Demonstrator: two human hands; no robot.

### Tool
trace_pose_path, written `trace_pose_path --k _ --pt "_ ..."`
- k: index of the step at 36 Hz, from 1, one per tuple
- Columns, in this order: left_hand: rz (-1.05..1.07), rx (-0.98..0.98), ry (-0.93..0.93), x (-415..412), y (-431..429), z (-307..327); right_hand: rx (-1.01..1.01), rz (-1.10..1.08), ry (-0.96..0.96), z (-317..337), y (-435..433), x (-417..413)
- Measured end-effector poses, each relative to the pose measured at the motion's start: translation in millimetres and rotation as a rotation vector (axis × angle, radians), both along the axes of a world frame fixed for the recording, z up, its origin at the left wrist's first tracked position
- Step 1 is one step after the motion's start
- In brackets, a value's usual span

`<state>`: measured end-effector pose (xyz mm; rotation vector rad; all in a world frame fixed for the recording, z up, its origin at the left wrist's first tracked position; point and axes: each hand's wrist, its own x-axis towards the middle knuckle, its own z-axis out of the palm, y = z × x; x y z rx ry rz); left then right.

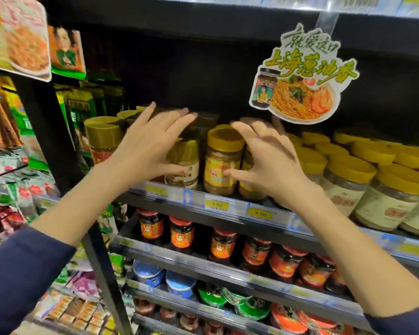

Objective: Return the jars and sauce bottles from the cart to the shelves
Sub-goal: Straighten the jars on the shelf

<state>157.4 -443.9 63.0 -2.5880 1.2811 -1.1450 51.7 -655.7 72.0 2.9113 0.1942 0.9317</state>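
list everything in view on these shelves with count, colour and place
shelves: several tiers, black, across the view
gold-lidded jar: one, amber with yellow label, shelf front between the hands
other gold-lidded jars: several, amber, same tier, left and behind
yellow-lidded jars: many, pale contents, same tier, right
red-labelled jars: a row, dark, tier below
flat tubs: several, blue and green lids, next tier down
price tags: several, yellow, shelf edges
hanging sign: one, white with green lettering, upper right
green packets: several, left bay
left hand: fingers spread, left of the jar
right hand: fingers loosely curved, right of the jar
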Motion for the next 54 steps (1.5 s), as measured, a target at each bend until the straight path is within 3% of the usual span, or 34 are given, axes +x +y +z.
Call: trace_pose_path --k 6,16,22,28,54 --pt "0.047 0.014 0.084 9 42 2 -0.038 0.112 -0.076 -5 39 24" --pt "0.028 0.099 0.132 38 90 -11 -0.103 0.060 -0.135 -30 87 64" --pt "-0.054 0.084 0.097 46 88 -19 -0.167 -0.015 -0.134 -39 90 64" --pt "0.014 0.152 0.158 48 71 -18 -0.211 -0.030 -0.107 -38 89 62" --pt "0.117 0.157 0.105 52 54 -19 -0.142 -0.219 -0.002 -38 100 71"
